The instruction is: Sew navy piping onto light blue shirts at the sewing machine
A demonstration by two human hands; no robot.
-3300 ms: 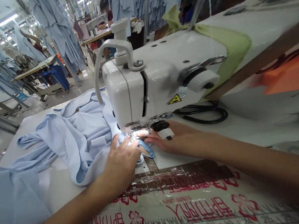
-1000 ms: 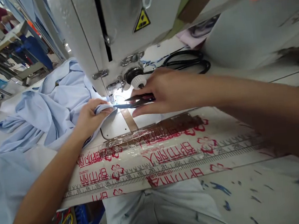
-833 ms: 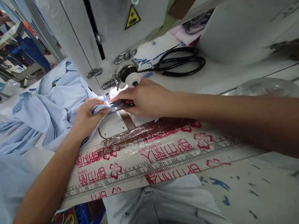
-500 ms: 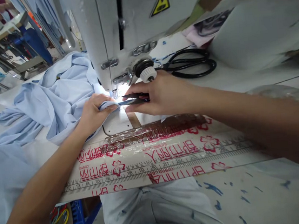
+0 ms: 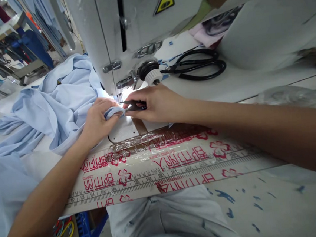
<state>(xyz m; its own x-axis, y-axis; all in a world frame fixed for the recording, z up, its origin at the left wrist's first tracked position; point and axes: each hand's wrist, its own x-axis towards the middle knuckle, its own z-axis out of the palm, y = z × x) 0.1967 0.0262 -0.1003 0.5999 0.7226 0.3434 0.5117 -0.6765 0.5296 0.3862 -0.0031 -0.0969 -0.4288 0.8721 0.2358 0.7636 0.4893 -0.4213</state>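
Observation:
My left hand (image 5: 99,117) pinches a folded edge of the light blue fabric (image 5: 61,101), just left of the lit needle area. The rest of that fabric lies heaped on the table behind and left of the hand. My right hand (image 5: 159,102) is closed around small dark thread snips (image 5: 136,105), whose blades point left and reach the pinched edge. Both hands are close together beneath the head of the white sewing machine (image 5: 113,37). Whether the blades are cutting into the fabric cannot be made out.
Black-handled scissors (image 5: 200,65) lie behind my right hand. A printed ruler strip (image 5: 164,181) runs along the table's front edge. A blue crate (image 5: 85,233) stands below at left. A clear round object (image 5: 290,96) sits at right. Blue scraps dot the floor.
The snips in my right hand have moved left, closer to the fabric edge, and their blades look closer together. My left hand keeps its pinch. The camera view has shifted slightly.

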